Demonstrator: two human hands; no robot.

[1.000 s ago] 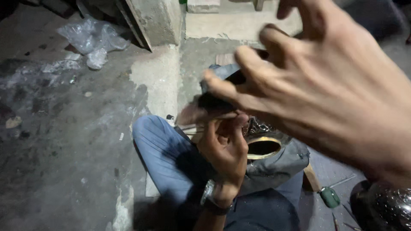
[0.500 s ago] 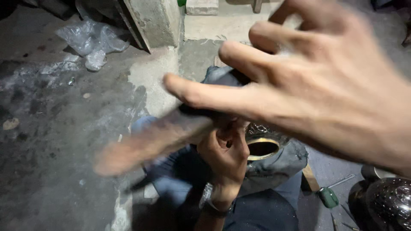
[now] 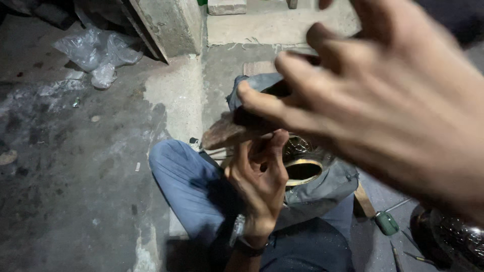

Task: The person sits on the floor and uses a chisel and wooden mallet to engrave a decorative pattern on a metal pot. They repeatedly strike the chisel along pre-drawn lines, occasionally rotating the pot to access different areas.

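Seated on the concrete floor (image 3: 91, 166), a person's right hand (image 3: 383, 106) clamps a blurred wooden tool (image 3: 227, 132), left hand (image 3: 259, 176) fingers loosely curled beside an unfinished brass vessel (image 3: 302, 168).

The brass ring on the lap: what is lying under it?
The brass ring sits on a grey cloth spread over the person's lap. The left hand covers its left side, so that part is hidden.

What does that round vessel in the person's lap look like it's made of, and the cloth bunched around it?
The round vessel looks like metal, probably brass: its rim shines yellow-gold and the wall above shows raised, glinting ornament. The cloth around it seems to be a woven grey-blue fabric, matte and creased in soft folds. The tool in the right hand is too blurred to judge.
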